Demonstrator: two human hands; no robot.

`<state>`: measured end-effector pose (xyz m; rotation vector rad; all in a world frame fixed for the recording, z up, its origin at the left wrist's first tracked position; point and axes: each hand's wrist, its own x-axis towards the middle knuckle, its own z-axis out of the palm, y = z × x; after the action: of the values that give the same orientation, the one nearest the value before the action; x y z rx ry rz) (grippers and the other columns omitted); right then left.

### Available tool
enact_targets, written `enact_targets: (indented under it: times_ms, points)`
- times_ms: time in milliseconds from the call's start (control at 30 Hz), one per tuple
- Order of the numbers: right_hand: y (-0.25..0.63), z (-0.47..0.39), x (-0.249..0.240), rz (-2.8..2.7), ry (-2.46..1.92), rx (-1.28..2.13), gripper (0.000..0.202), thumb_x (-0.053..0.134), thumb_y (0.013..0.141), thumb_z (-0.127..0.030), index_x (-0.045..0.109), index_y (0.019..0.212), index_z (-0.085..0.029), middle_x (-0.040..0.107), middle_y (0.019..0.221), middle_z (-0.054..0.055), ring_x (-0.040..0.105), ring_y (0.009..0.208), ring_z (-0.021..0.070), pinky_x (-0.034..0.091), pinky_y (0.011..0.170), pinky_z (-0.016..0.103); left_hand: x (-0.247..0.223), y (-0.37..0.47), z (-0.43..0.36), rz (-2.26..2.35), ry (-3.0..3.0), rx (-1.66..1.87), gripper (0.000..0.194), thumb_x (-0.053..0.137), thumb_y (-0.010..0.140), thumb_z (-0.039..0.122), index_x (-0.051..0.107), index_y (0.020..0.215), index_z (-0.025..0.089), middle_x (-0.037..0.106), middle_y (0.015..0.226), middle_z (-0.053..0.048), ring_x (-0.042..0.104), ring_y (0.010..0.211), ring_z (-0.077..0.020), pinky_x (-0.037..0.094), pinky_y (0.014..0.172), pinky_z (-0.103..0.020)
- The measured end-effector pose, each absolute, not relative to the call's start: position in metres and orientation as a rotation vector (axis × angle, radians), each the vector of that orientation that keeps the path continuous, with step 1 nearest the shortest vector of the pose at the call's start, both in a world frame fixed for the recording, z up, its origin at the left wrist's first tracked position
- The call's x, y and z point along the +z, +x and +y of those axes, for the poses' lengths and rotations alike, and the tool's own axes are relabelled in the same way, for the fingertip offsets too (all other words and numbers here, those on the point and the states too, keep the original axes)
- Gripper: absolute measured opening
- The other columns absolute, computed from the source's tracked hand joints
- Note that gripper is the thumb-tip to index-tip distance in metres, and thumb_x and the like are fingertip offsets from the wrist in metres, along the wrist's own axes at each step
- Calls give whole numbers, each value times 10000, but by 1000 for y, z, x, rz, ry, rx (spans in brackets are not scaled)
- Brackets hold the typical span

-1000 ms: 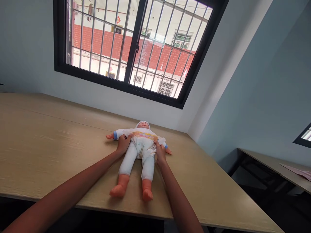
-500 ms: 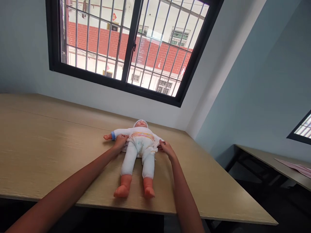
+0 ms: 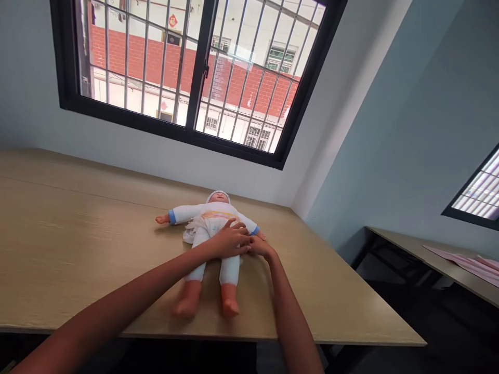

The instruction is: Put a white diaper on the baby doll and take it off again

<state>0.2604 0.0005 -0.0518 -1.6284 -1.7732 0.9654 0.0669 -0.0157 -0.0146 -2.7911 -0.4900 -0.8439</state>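
Observation:
A baby doll (image 3: 219,208) in white clothes with blue cuffs lies on its back, its head toward the window and its bare feet toward me. My left hand (image 3: 231,240) reaches across the doll's hips, palm down and fingers apart. Beside the doll's hip on the right, my right hand (image 3: 260,246) is closed, its fingertips partly hidden where they meet my left hand. Whatever it pinches is too small to make out. A loose flap of thin white cloth (image 3: 190,230) spreads out at the doll's hip on the left.
The doll lies on a wooden table (image 3: 97,249) set against the wall below a barred window (image 3: 191,136). At the right, a second table (image 3: 393,240) bears a pink striped cloth (image 3: 463,261).
My left hand has let go of the cloth on the left side and moved right across the doll's hips. My right hand stays at the right hip. The view has shifted slightly.

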Motion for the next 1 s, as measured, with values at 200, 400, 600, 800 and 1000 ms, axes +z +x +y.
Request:
enact_targets:
  times_ms: [200, 400, 600, 800, 1000]
  points:
    - [275, 9, -58, -1505, -1601, 890, 260, 585, 750, -234, 422, 553, -185, 450, 471, -45, 470, 492, 87, 335, 484, 187, -22, 66, -6, -563, -2793, -695, 276, 467, 958, 254, 704, 837, 184, 708, 923, -58, 571, 978, -211, 361, 946, -356]
    - [279, 8, -60, -1348, -1506, 899, 200, 621, 726, -293, 482, 632, -183, 541, 542, -26, 514, 512, 96, 345, 486, 191, -22, 63, -9, -610, -2761, -634, 297, 433, 976, 283, 701, 888, 191, 692, 963, -55, 555, 994, -204, 354, 955, -345]
    - [285, 10, -55, -1263, -1384, 925, 298, 714, 650, -403, 583, 760, -159, 609, 625, -5, 488, 529, 89, 358, 507, 210, -16, 67, -15, -704, -2787, -551, 288, 597, 883, 468, 711, 881, 204, 689, 1018, -70, 535, 1051, -255, 362, 927, -352]
    - [288, 10, -56, -1208, -1311, 927, 534, 789, 526, -591, 573, 760, -162, 581, 601, -20, 456, 527, 87, 336, 495, 224, -19, 110, -21, -810, -2683, -200, 179, 734, 753, 208, 737, 917, 137, 712, 996, -157, 528, 1081, -312, 311, 986, -457]
    - [287, 8, -62, -1207, -1294, 931, 535, 800, 558, -602, 523, 735, -180, 555, 578, -34, 483, 528, 89, 395, 516, 229, -15, 116, -9, -795, -2738, -262, 220, 532, 832, 45, 711, 927, 131, 723, 940, -134, 603, 954, -274, 395, 894, -405]
